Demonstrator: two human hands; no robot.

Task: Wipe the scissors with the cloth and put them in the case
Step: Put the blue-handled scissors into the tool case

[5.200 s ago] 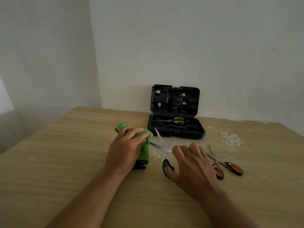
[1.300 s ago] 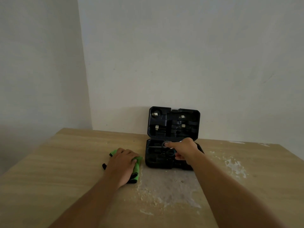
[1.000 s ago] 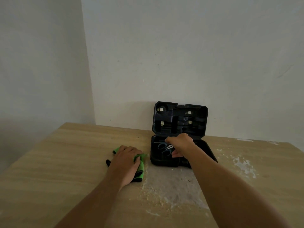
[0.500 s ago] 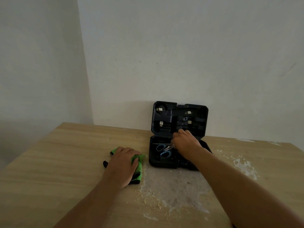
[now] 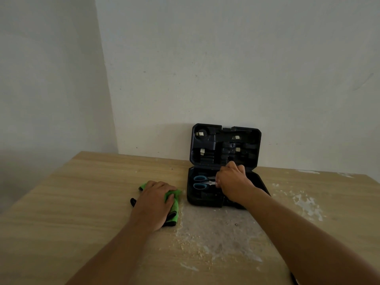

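Left hand: the left hand (image 5: 153, 203) lies palm down, fingers spread and curled over the green cloth with black trim (image 5: 174, 202), pressing it to the pale wooden table (image 5: 61, 202)
Right hand: the right hand (image 5: 232, 182) reaches into the lower tray of the open black plastic tool case (image 5: 205, 199), fingers bent downward; whether they pinch anything, I cannot tell
Scissors: the blue-handled scissors (image 5: 200, 183) lie in the tray just left of the right hand, handle loops to the left, blades running under the knuckles
Case lid: the lid (image 5: 226, 147) stands upright just beyond the right hand, against the white wall (image 5: 226, 58)
Table surface: a white powdery smear (image 5: 216, 233) spreads between the two forearms, with more flecks to the right of the right arm
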